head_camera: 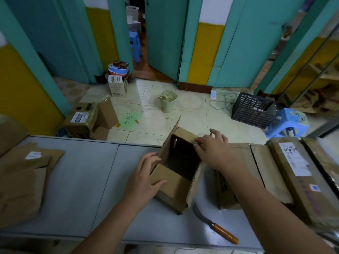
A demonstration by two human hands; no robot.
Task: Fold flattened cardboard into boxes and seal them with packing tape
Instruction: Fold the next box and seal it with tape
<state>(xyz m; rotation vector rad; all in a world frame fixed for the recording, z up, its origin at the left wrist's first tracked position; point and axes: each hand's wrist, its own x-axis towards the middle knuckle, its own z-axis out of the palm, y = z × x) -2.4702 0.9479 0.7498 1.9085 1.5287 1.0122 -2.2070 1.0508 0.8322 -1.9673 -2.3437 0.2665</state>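
Observation:
A small brown cardboard box (176, 182) stands opened up on the grey table (88, 180), its dark inside showing and its flaps loose. My left hand (145, 176) grips the near left flap, thumb on top and fingers behind the left wall. My right hand (211, 147) rests on the far right flap and pinches its edge with curled fingers. One long flap stands upright at the far left of the box. No tape roll is in view.
A knife with a wooden handle (216, 226) lies on the table near the front edge. Flattened cardboard (23, 176) lies at the left, larger flat cartons with labels (286, 171) at the right. On the floor beyond are a bin (167, 101), a black crate (253, 110) and a blue stool (288, 123).

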